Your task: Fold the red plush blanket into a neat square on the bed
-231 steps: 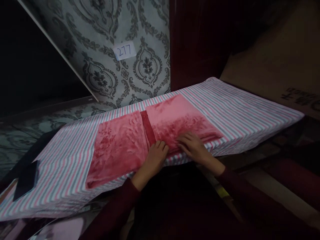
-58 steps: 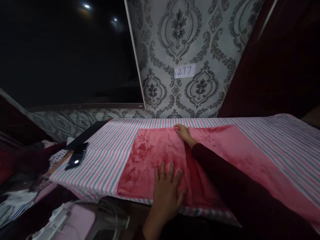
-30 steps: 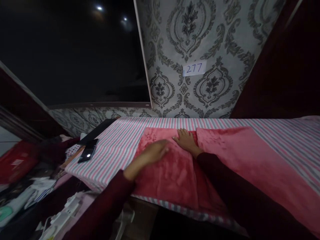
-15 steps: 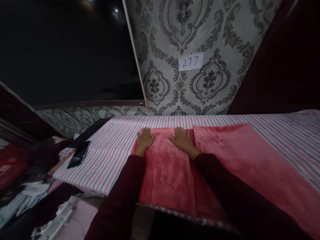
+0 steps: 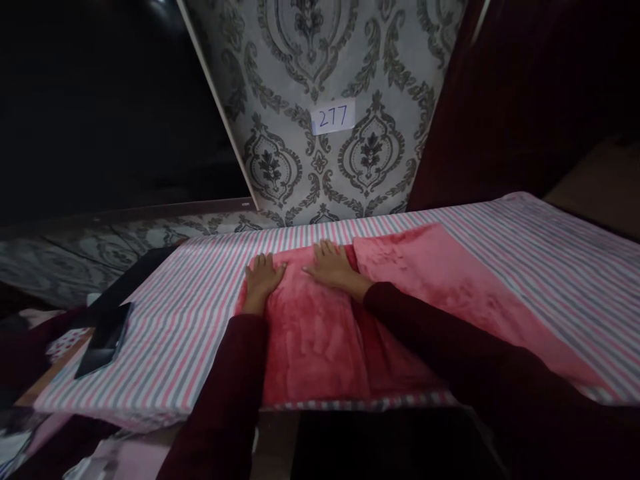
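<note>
Pressing down on the plush red fleece blanket (image 5: 310,347), the left hand (image 5: 263,280) and right hand (image 5: 330,263) lie flat, fingers spread, atop the striped cotton sheet (image 5: 165,353).

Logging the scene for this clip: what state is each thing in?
Left hand: open, flat on blanket.
Right hand: open, flat on blanket.
Pink blanket: lying flat, long fold right of the hands.
Striped sheet: spread under blanket.
Phone: lying flat on sheet, apart from hands.
Paper label: fixed upright, reads 277.
</note>
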`<state>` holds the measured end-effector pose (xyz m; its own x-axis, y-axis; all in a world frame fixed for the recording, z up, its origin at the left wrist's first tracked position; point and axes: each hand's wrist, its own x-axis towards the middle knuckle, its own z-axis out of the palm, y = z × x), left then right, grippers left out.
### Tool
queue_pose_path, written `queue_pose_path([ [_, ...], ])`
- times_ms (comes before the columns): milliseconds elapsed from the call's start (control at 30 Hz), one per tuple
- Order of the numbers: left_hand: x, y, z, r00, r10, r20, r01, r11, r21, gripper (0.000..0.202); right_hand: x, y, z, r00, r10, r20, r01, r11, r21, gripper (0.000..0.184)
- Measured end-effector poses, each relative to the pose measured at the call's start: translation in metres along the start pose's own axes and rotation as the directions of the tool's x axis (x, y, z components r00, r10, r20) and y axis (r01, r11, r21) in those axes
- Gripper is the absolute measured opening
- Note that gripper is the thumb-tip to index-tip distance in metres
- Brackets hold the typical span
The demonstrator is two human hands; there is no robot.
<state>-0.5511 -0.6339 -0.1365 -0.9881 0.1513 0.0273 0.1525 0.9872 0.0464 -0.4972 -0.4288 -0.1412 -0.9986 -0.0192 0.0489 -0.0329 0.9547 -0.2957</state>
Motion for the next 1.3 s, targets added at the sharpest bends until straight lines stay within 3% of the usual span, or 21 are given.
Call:
queue_pose_path([
  [233,-0.003,0.000,0.002,0.999,0.031,-0.028,-0.032,0.999,-0.013,0.073,-0.029,0.006,0.016,0.999,-0.027,-0.039,0.026,0.999,-0.019,0.083],
  [433,-0.005,-0.002,-0.022,0.995,0.017,0.095,-0.011,0.997,-0.071,0.072,-0.036,-0.007,-0.014,0.993,0.024,0.114,-0.021,0.999,-0.029,0.078],
  [567,-0.021,-0.013,-0.039,0.987,0.092,0.132,-0.078,0.992,-0.102,0.071,-0.064,-0.012,-0.019,0.996,-0.057,0.064,0.062,0.996,-0.071,0.082],
  [667,-0.049,-0.018,-0.030,0.960,0.244,0.135,-0.236,0.969,-0.069,0.069,-0.087,-0.006,-0.006,0.985,-0.154,0.082,0.161,0.983,-0.088,0.085],
  [733,-0.068,-0.018,-0.017,0.953,0.285,0.101,-0.286,0.958,-0.010,0.069,-0.097,-0.001,0.005,0.981,-0.178,0.076,0.186,0.977,-0.105,0.085],
  [867,-0.087,-0.015,0.003,0.959,0.280,-0.046,-0.274,0.955,0.109,0.067,-0.101,0.000,0.012,0.980,-0.193,0.041,0.197,0.971,-0.139,0.084],
  [1000,-0.087,-0.014,0.002,0.959,0.280,-0.049,-0.270,0.952,0.144,0.066,-0.100,-0.003,-0.005,0.976,-0.188,0.108,0.200,0.973,-0.112,0.076],
  [1167,-0.087,-0.014,-0.002,0.959,0.277,-0.060,-0.265,0.951,0.160,0.065,-0.135,0.033,-0.029,0.984,-0.178,-0.003,0.178,0.981,-0.077,0.072],
  [1300,-0.088,-0.013,-0.001,0.958,0.279,-0.064,-0.265,0.949,0.169,0.065,-0.180,0.073,-0.025,0.996,-0.083,-0.034,0.078,0.987,-0.140,0.070],
])
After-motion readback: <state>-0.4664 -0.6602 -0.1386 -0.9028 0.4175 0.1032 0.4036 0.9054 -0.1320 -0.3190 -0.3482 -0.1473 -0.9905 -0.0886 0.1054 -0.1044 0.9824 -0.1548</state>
